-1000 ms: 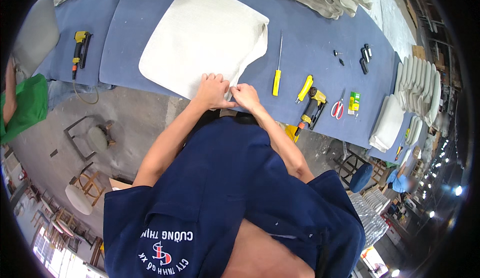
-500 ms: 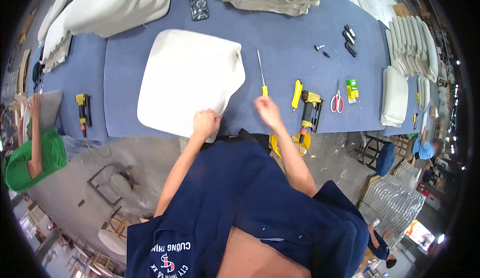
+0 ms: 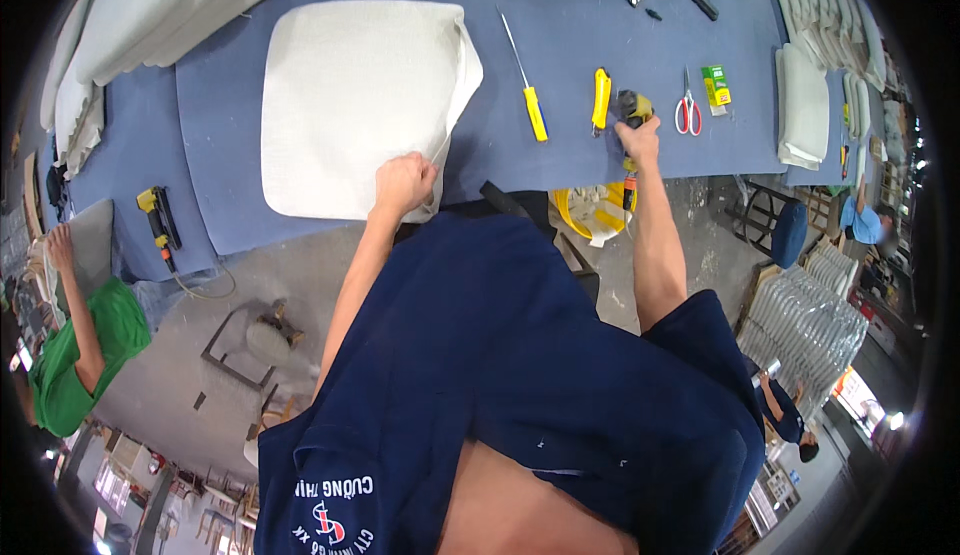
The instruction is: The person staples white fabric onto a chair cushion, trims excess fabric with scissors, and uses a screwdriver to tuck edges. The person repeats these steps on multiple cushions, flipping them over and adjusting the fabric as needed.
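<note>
A cream fabric-covered seat pad [image 3: 350, 105] lies on the blue-covered table, its loose cloth edge folded along the right side. My left hand [image 3: 404, 183] is closed on that cloth at the near right corner. Farther right, my right hand [image 3: 640, 141] is wrapped round a yellow and black air staple gun [image 3: 632, 105], whose lower end points toward me at the table's edge. Between the pad and the gun lie a long thin screwdriver-like tool with a yellow handle [image 3: 536, 113] and a yellow utility knife [image 3: 601, 100].
Red-handled scissors [image 3: 688, 115] and a green-yellow box [image 3: 716, 87] lie right of the gun. Stacked pads [image 3: 180, 5] fill the far left; others [image 3: 803, 105] stand right. A yellow basket [image 3: 594, 213] sits below the table edge. A person in green [image 3: 95, 345] works at left.
My right hand has moved right, from beside the yellow-handled tool to the staple gun, and taken hold of it. My left hand stays on the pad's cloth. The whole view has shifted.
</note>
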### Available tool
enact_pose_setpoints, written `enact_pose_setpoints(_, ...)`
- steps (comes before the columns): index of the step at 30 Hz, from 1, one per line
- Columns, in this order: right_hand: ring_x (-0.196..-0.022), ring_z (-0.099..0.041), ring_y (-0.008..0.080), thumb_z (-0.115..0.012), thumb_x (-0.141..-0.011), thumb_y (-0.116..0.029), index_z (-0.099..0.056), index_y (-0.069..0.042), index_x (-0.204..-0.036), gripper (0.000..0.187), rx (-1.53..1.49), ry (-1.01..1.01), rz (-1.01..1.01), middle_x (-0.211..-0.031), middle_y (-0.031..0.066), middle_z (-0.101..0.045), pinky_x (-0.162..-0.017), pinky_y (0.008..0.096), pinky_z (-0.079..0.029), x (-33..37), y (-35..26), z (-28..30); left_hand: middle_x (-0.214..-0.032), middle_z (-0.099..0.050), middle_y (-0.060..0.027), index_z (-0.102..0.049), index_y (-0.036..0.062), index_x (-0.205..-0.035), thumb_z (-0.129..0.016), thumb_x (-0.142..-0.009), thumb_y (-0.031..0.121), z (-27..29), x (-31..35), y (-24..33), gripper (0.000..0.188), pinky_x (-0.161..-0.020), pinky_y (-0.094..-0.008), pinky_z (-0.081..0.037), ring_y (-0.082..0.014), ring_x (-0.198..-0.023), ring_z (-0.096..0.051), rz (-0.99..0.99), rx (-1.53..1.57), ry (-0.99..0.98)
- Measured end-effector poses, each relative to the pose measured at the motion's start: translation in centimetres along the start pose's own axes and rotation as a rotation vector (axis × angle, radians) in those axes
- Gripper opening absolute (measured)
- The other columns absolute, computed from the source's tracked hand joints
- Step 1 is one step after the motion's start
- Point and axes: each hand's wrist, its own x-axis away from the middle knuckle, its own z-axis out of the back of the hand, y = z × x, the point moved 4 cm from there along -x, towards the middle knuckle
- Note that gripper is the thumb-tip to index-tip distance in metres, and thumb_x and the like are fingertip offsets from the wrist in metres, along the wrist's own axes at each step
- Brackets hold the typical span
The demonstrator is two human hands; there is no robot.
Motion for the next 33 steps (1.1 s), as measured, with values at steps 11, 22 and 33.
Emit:
enact_pose_setpoints(11,-0.088,-0.070,0.0474,-0.079,-0.078,-0.020,-0.057,-0.010,-0.118,0.047,0.012,-0.573,0.860,-0.087,0.0218,-0.073,-0.079,0.0565,-0.055,22.9,-16.3,-2.4,-0.081,-0.066,-0.0145,-0.069,0.0050,-0.074,-0.064,-0.095,0.030,0.6,0.2,0.1,0.034,-0.075,-0.0484,-0.054,-0.0366,-0.081,-0.069,-0.079,0.047,0.005)
enact_pose_setpoints(22,-0.080,-0.068,0.0481,-0.080,-0.076,-0.017,-0.053,-0.012,-0.117,0.049,-0.063,-0.612,0.960,-0.077,0.0211,-0.070,-0.072,0.0584,-0.051,25.8,-18.9,-5.5,-0.078,-0.063,-0.0145,-0.066,0.0044,-0.071,-0.066,-0.093,0.029,0.7,0.1,-0.7,0.033,-0.073,-0.0489,-0.052,-0.0369,-0.079,-0.067,-0.114,0.123,0.042)
enact_pose_setpoints(33,-0.084,-0.069,0.0474,-0.082,-0.074,-0.017,-0.053,-0.013,-0.119,0.053,0.025,-0.675,0.906,-0.083,0.0210,-0.071,-0.073,0.0573,-0.054,25.9,-19.2,-5.6,-0.081,-0.064,-0.0149,-0.068,0.0040,-0.072,-0.065,-0.094,0.029,0.8,0.2,-0.6,0.033,-0.074,-0.0504,-0.052,-0.0375,-0.080,-0.066,-0.096,0.134,-0.001)
